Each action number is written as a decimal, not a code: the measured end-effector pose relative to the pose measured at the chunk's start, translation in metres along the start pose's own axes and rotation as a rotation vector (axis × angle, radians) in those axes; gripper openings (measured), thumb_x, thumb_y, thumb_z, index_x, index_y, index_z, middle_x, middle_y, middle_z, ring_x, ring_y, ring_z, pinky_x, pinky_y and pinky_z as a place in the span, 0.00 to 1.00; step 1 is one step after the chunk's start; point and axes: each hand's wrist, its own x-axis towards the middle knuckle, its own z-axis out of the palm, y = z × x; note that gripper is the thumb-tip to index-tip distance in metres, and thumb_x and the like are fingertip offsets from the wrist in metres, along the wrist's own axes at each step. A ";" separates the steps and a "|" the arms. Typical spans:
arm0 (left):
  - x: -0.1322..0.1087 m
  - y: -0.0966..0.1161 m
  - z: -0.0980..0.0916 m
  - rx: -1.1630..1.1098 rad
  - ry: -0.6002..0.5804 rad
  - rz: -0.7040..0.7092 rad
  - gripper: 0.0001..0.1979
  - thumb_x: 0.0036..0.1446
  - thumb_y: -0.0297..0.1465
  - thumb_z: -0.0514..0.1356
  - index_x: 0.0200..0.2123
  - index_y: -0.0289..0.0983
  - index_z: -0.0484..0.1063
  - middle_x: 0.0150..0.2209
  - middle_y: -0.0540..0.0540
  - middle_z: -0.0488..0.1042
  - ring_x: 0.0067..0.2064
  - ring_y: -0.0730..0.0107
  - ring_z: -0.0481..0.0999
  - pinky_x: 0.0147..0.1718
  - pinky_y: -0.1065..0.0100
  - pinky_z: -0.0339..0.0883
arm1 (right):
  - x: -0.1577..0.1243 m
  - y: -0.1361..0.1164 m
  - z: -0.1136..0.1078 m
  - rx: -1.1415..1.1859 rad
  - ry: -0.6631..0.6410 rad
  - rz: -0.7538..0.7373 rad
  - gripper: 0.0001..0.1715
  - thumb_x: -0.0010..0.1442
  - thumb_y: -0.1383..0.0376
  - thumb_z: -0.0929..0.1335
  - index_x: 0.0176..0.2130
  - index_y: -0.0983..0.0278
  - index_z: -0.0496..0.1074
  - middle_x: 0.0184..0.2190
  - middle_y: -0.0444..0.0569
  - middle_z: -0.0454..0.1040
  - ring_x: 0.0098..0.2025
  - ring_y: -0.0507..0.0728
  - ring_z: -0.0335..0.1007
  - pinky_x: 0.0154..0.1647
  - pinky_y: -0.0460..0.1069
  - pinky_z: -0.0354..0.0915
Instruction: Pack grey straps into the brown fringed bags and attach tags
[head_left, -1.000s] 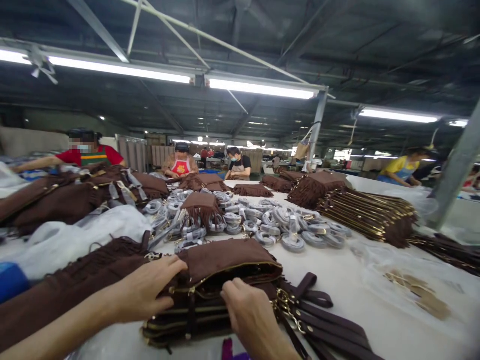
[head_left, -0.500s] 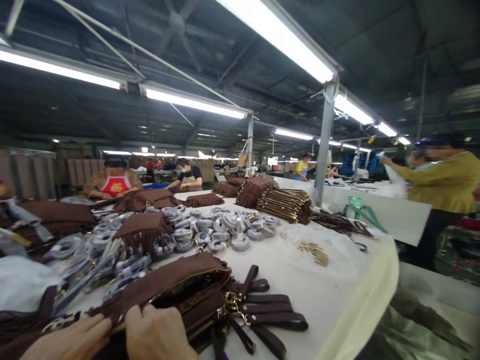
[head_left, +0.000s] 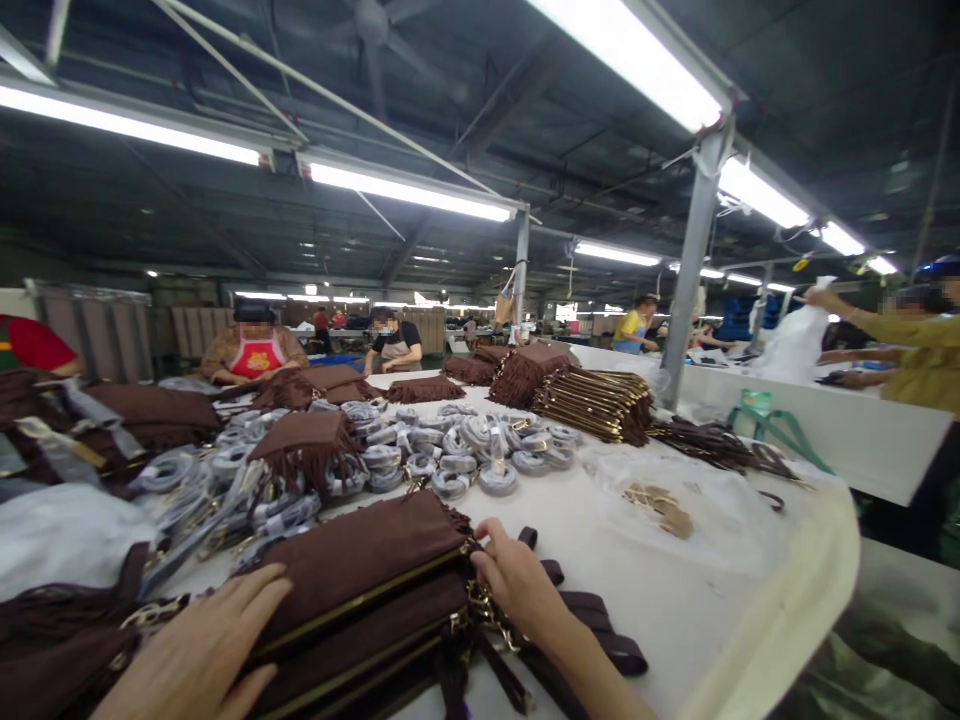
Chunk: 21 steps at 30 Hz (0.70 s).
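A stack of brown suede fringed bags (head_left: 360, 590) with gold zippers lies at the near edge of the white table (head_left: 600, 560). My left hand (head_left: 199, 650) rests flat on the left end of the top bag, fingers stretched out. My right hand (head_left: 517, 585) is at the bags' right end, fingers curled against the zipper end and the gold clasps (head_left: 480, 610). Dark brown wrist straps (head_left: 592, 640) trail out from under my right forearm.
Several wrapped grey strap rolls (head_left: 450, 450) cover the table's middle, with one fringed bag (head_left: 304, 445) on them. More bag stacks (head_left: 592, 400) stand further back. A clear plastic bag with gold parts (head_left: 664, 510) lies right. Other people work at the far side and at right.
The view swung right, then slightly back. The top bag, gaping open before, now lies flat. My right hand moved from the stack's middle to its right end; my left hand spread flat.
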 end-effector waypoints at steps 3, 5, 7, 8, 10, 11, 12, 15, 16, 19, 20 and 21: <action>0.035 0.061 -0.015 0.126 -0.193 0.111 0.30 0.53 0.29 0.52 0.62 0.41 0.63 0.64 0.43 0.61 0.62 0.51 0.64 0.60 0.51 0.60 | 0.000 0.002 -0.003 0.277 0.013 -0.022 0.07 0.59 0.70 0.60 0.40 0.61 0.59 0.23 0.40 0.73 0.26 0.54 0.70 0.32 0.47 0.62; 0.055 0.083 -0.014 0.186 -0.308 0.121 0.33 0.51 0.20 0.48 0.62 0.36 0.63 0.64 0.40 0.60 0.63 0.52 0.64 0.58 0.51 0.63 | 0.000 0.009 -0.012 0.377 0.001 0.002 0.05 0.58 0.68 0.61 0.38 0.61 0.61 0.21 0.39 0.71 0.24 0.52 0.68 0.29 0.46 0.62; 0.067 0.084 -0.007 0.193 -0.348 0.130 0.35 0.49 0.16 0.44 0.60 0.33 0.66 0.62 0.38 0.64 0.61 0.55 0.67 0.56 0.54 0.66 | -0.003 0.021 -0.021 0.425 -0.039 0.065 0.04 0.58 0.64 0.62 0.36 0.62 0.62 0.20 0.39 0.70 0.24 0.52 0.68 0.23 0.45 0.59; 0.069 0.077 -0.002 0.178 -0.327 0.138 0.34 0.49 0.15 0.43 0.58 0.32 0.68 0.60 0.37 0.66 0.60 0.56 0.69 0.56 0.57 0.66 | -0.006 0.027 -0.026 0.444 -0.059 0.106 0.05 0.59 0.62 0.62 0.35 0.62 0.63 0.21 0.40 0.70 0.23 0.52 0.68 0.20 0.44 0.57; 0.067 0.056 0.007 0.132 -0.231 0.154 0.32 0.51 0.16 0.43 0.56 0.34 0.72 0.58 0.39 0.71 0.57 0.60 0.72 0.57 0.62 0.66 | -0.014 0.041 -0.034 0.459 -0.068 0.176 0.11 0.59 0.58 0.61 0.33 0.63 0.64 0.25 0.43 0.72 0.24 0.51 0.69 0.16 0.42 0.54; 0.063 0.044 0.009 0.110 -0.180 0.157 0.31 0.51 0.16 0.43 0.54 0.35 0.73 0.57 0.41 0.72 0.56 0.61 0.73 0.57 0.65 0.65 | -0.020 0.048 -0.037 0.455 -0.058 0.198 0.12 0.59 0.56 0.61 0.32 0.63 0.64 0.27 0.45 0.73 0.24 0.51 0.69 0.16 0.42 0.54; 0.059 0.034 0.010 0.095 -0.138 0.155 0.31 0.51 0.17 0.43 0.54 0.36 0.74 0.56 0.42 0.73 0.55 0.63 0.74 0.57 0.67 0.65 | -0.025 0.054 -0.039 0.445 -0.046 0.214 0.13 0.59 0.56 0.61 0.32 0.63 0.65 0.29 0.46 0.73 0.25 0.51 0.69 0.16 0.42 0.55; 0.048 0.020 0.005 0.076 -0.121 0.131 0.32 0.50 0.17 0.43 0.53 0.36 0.74 0.57 0.44 0.72 0.55 0.64 0.74 0.57 0.67 0.65 | -0.040 0.066 -0.040 0.437 -0.062 0.238 0.13 0.58 0.56 0.62 0.33 0.63 0.66 0.28 0.45 0.74 0.25 0.51 0.69 0.16 0.41 0.56; 0.045 0.021 0.001 0.071 -0.148 0.123 0.32 0.50 0.17 0.43 0.54 0.36 0.73 0.57 0.44 0.72 0.56 0.64 0.74 0.57 0.66 0.64 | -0.044 0.066 -0.039 0.441 -0.073 0.235 0.12 0.58 0.57 0.62 0.34 0.62 0.67 0.28 0.46 0.74 0.25 0.51 0.69 0.16 0.41 0.57; 0.044 0.034 -0.007 0.040 -0.227 0.107 0.31 0.52 0.19 0.43 0.54 0.34 0.73 0.57 0.43 0.71 0.56 0.61 0.73 0.57 0.63 0.64 | -0.052 0.058 -0.038 0.431 -0.079 0.209 0.09 0.59 0.59 0.63 0.32 0.61 0.68 0.27 0.48 0.76 0.24 0.52 0.69 0.16 0.43 0.57; 0.044 0.040 -0.007 0.020 -0.230 0.099 0.30 0.51 0.19 0.44 0.54 0.33 0.73 0.57 0.42 0.71 0.56 0.59 0.73 0.57 0.62 0.65 | -0.054 0.052 -0.038 0.426 -0.074 0.197 0.08 0.59 0.60 0.63 0.32 0.60 0.69 0.26 0.48 0.76 0.24 0.53 0.69 0.17 0.44 0.57; 0.044 0.045 -0.007 -0.010 -0.217 0.088 0.29 0.51 0.20 0.45 0.52 0.34 0.75 0.56 0.42 0.73 0.54 0.57 0.74 0.55 0.62 0.67 | -0.057 0.046 -0.038 0.427 -0.078 0.184 0.08 0.59 0.62 0.63 0.31 0.60 0.69 0.26 0.48 0.76 0.24 0.53 0.69 0.18 0.44 0.57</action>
